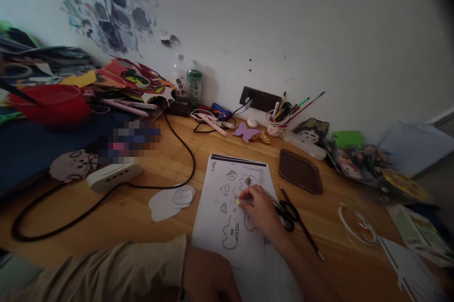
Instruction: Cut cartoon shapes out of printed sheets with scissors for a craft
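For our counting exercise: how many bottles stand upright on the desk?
2: a clear bottle by the wall, and a green-labelled bottle just to its right in the picture. More could be hidden.

The left hand (213, 271) is cropped by the lower edge as the right hand (260, 210) masks part of the drawings (230, 238) on a sheet of paper (205, 231) and of black-handled scissors (292, 217), while a pixelated patch (129, 141) beside a white power strip (113, 176) remains unreadable.
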`<state>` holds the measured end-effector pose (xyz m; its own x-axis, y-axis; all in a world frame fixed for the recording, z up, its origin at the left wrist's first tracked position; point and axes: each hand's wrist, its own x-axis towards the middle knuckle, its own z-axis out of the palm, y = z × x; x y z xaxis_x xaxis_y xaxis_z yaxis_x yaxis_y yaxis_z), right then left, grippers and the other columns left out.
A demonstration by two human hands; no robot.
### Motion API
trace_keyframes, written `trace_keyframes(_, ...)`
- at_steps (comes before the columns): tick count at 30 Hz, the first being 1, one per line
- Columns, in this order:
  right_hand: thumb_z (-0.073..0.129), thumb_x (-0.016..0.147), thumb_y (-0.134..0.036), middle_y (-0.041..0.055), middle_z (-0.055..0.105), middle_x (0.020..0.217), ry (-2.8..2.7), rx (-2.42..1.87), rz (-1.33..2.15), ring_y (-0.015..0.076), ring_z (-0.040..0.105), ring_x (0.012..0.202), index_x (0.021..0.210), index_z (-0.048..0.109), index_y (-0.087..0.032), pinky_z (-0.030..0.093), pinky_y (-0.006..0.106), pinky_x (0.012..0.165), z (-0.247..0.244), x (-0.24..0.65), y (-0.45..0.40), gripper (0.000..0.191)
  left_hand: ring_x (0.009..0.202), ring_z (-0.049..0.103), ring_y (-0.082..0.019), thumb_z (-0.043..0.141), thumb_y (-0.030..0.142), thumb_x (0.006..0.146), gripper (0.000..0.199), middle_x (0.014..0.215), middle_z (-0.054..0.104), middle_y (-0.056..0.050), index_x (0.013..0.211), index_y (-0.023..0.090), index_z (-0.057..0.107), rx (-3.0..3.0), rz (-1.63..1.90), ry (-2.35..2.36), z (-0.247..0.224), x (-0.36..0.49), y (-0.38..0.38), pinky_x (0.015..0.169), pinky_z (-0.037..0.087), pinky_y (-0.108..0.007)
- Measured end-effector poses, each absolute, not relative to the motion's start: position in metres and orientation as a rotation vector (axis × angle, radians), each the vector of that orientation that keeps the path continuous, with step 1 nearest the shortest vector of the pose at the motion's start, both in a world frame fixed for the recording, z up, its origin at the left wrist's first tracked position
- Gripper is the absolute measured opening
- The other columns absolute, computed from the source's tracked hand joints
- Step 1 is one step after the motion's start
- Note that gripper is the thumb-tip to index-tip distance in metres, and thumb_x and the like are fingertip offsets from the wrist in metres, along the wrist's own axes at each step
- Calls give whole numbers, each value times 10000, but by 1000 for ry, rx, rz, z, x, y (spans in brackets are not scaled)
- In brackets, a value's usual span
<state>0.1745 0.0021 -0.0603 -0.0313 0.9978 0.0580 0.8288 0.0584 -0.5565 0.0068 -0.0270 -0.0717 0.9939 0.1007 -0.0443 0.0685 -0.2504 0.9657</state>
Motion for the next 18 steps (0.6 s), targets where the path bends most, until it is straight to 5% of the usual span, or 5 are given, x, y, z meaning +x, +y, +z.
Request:
trace_keyframes(8,569,752,-126,22,547,839,-1845,-1800,580,155,527,819,775,567,-134,423,348,778,-63,172,9,25,826,575,-170,490,299,853,253,1007,563,-61,1039,132,529,1694,-100,-4,-90,6,-30,693,499,-338)
trace_keyframes(13,429,827,-216,60,566,912,-1814,-1699,619,171,525,834,848,571,-166,412,319,772,-34,175,-15,152,449,432,-42,527,105,760,77,554,492,60,689,112,557,1572,-94,38,-80,4,-28,434,370,-145)
trace_keyframes(15,386,857,-302,27,612,821,-1861,-1641,755,153,557,740,830,595,-202,440,277,669,-22,182,-41,234,408,355,-30,491,62,703,126,459,399,80,593,117,520,1487,-93,31,-70,1,-25,401,309,-123)
trace_keyframes(18,534,765,-414,14,657,871,-2019,-1458,1354,178,604,791,884,652,-265,463,273,675,-18,191,-85,224,435,335,-46,524,243,724,195,465,388,67,569,129,491,1353,-65,26,-55,-3,-22,404,304,-135)
